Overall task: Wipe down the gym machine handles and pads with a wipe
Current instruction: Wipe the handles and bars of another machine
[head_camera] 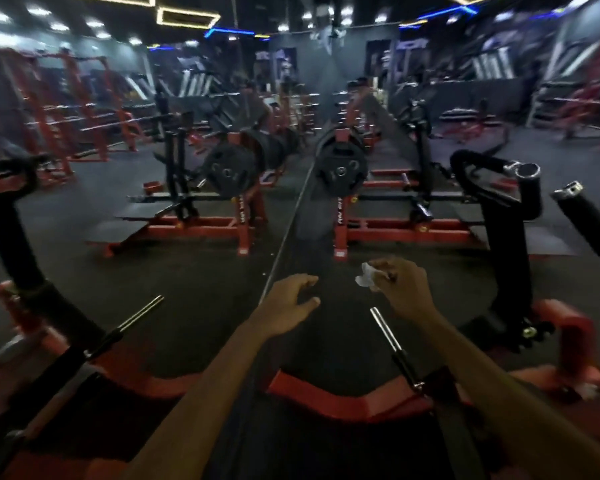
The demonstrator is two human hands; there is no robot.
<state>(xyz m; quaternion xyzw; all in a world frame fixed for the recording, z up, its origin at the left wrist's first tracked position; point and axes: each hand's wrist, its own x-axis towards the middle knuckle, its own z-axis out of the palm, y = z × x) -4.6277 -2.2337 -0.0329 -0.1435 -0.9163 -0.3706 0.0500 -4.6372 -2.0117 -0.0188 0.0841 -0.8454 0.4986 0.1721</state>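
– Where's the wipe (367, 276)?

– In the right hand (401, 289), held out over the dark floor (194, 271). It's a small crumpled white wad, pinched between the thumb and curled fingers (381, 271), sticking out on the hand's left.

– And the left hand (289, 303)?

– Just beside it, apart, holding nothing. Its fingers are loosely bent with the thumb spread away.

– The handles?

– A black grip with a chrome end cap (526, 174) stands up to the right, a second black bar (589, 223) slants at the right edge. Neither hand touches them. A chrome peg (385, 330) lies just below the right wrist, over the red frame (343, 398). Another peg (136, 322) sits to the left.

– Beyond that?

– Red machines loaded with black plates (342, 169), doubled in a mirror. The rest is blurred.
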